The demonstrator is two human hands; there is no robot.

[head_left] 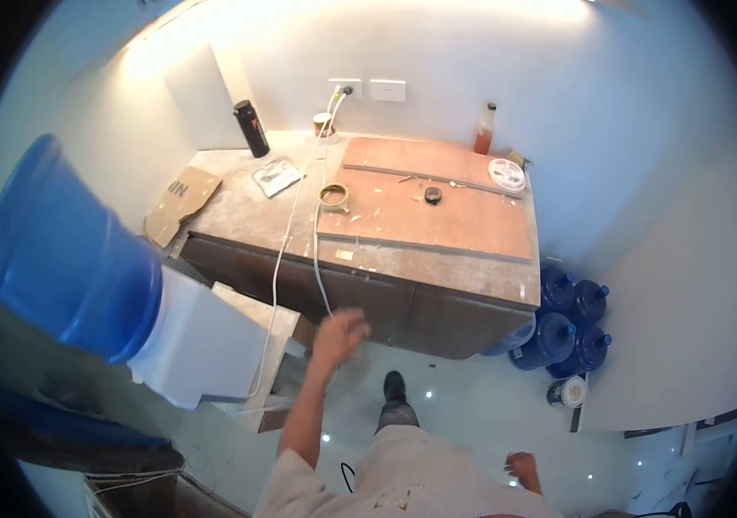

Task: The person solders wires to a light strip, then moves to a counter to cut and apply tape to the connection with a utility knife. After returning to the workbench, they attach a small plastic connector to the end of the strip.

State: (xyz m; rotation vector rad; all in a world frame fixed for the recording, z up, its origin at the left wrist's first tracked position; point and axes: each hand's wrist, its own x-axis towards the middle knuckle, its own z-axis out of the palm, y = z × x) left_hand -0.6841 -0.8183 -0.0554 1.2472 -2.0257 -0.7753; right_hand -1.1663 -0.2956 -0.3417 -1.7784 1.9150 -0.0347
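My left hand (340, 335) is raised in front of the cabinet (437, 315), blurred by motion. Its fingers look bent but are too smeared to read. A white cable (320, 278) runs down from the wall socket over the counter edge and ends up right behind that hand in this view. Low at my right side hangs my right hand (522, 466), its fingers curled in and nothing showing in them. Above the left hand, on the counter, a roll of yellowish tape (334, 197) and a small black tape roll (433, 196) lie by a plywood board (446, 226).
On my left stands a water dispenser (200, 337) with a big blue bottle (70, 259). Several blue water jugs (545, 341) and a white bucket (569, 392) crowd the floor at right. The counter also bears a black flask (252, 129), cardboard (183, 205) and a glass bottle (484, 131).
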